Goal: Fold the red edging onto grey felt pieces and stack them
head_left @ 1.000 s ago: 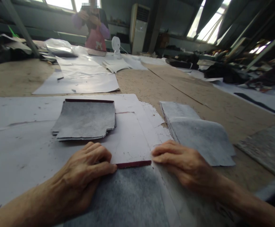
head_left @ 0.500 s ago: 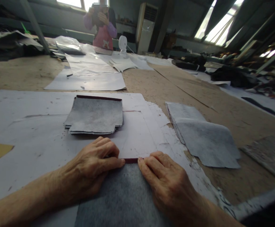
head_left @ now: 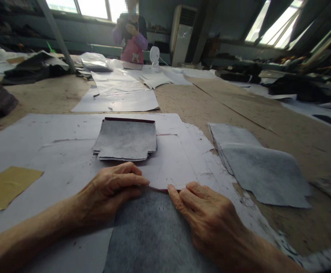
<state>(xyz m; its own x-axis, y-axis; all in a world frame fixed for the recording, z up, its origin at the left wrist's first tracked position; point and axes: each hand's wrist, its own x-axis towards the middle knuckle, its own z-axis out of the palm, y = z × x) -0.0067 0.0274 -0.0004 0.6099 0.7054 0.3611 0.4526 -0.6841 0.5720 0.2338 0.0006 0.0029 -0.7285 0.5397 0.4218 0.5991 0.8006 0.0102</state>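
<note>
A grey, felt-like piece (head_left: 156, 231) with a narrow dark red strip along its far edge lies in front of me, its near end out of view. My left hand (head_left: 111, 193) pinches the left part of that far edge between thumb and fingers, where the strip looks slightly raised. On the right part, my right hand (head_left: 207, 212) presses its fingertips down on the red strip. The short stretch of edge between the hands shows. Just beyond my left hand sits a small stack of similar grey pieces (head_left: 125, 138), the top one with a dark red far edge.
White paper (head_left: 57, 163) covers the table under the work. More grey pieces (head_left: 262, 167) lie in a stack at the right, and a tan sheet (head_left: 11, 185) at the left. Across the table stands a person in a pink apron (head_left: 132, 51), near a white fan (head_left: 154, 57).
The view has turned slightly left. My left thumb has come off the top of the red strip, and the edge there is no longer pressed flat. My right hand stays at the edge.
</note>
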